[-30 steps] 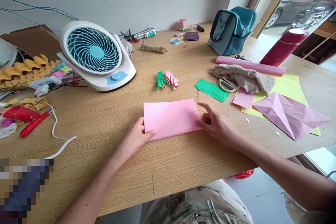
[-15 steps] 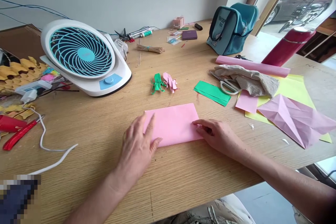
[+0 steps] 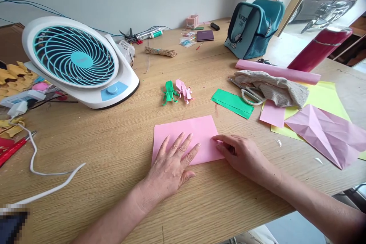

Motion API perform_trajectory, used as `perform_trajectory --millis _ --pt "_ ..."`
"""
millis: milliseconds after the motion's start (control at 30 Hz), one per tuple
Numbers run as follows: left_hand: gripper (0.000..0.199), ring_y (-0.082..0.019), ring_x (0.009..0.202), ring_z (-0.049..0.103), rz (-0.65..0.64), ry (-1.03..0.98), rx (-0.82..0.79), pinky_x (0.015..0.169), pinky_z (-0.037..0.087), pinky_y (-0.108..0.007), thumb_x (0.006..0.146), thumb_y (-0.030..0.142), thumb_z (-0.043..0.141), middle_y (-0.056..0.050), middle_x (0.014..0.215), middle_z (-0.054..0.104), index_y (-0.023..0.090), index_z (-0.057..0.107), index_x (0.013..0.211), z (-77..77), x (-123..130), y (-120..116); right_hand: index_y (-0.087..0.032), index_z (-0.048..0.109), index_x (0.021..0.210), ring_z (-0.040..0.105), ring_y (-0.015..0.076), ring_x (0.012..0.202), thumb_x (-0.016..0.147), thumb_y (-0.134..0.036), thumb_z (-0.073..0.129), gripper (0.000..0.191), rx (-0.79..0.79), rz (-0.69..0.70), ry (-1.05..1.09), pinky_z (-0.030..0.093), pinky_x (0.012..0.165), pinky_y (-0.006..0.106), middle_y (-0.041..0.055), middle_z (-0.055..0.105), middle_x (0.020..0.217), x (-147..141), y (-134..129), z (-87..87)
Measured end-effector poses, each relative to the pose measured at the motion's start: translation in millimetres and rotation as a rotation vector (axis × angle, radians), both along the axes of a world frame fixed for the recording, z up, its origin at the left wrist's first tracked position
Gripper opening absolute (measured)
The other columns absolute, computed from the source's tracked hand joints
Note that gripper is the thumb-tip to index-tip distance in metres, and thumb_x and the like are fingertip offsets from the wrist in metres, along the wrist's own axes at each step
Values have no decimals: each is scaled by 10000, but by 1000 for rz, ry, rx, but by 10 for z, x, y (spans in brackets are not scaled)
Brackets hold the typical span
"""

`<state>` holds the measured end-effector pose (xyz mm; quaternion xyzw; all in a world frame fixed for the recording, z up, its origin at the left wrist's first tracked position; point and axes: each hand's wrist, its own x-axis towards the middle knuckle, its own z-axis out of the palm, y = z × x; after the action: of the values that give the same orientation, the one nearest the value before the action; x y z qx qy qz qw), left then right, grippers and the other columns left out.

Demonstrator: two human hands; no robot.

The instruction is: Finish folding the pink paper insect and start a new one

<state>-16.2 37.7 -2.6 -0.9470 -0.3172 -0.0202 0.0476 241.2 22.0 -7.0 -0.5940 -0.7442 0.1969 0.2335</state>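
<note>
A folded sheet of pink paper (image 3: 197, 126) lies flat on the wooden table in front of me. My left hand (image 3: 170, 166) is spread on its lower left part, palm down. At the paper's right edge, my right hand (image 3: 243, 152) has thumb and forefinger closed on it; the other fingers are curled under. Beyond the sheet stand a green folded-paper insect (image 3: 169, 92) and a pink folded-paper insect (image 3: 184, 90), side by side. A folded green paper strip (image 3: 233, 103) lies past my right hand.
On the left stands a white and blue fan (image 3: 82, 61), with a white cable (image 3: 54, 188) nearer me. To the right are scissors (image 3: 251, 97), a grey cloth (image 3: 276, 85), creased pink paper (image 3: 323, 133), a red bottle (image 3: 320, 49) and a teal bag (image 3: 251, 28).
My left hand has slid right along the paper's lower edge, its fingers now spread over the sheet. The right hand keeps its place at the right edge. The view has shifted slightly.
</note>
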Motion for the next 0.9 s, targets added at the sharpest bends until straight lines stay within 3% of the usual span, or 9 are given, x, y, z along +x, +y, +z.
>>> perform_trajectory --millis 333,900 --pt "677 -338 1482 267 -39 -39 -2 1140 302 -573 974 483 475 -167 1604 301 188 281 1551 -37 -33 51 -185 697 1103 626 156 662 951 -242 498 257 6 -2 1 436 630 270 26 699 756 1 -3 -32" --pt "712 -331 1493 245 -29 -23 -117 1166 277 -554 966 547 447 -173 1611 280 208 255 1562 -41 -42 59 -199 684 1113 612 155 652 970 -279 476 265 -11 3 -14 449 631 283 26 695 748 3 0 -41"
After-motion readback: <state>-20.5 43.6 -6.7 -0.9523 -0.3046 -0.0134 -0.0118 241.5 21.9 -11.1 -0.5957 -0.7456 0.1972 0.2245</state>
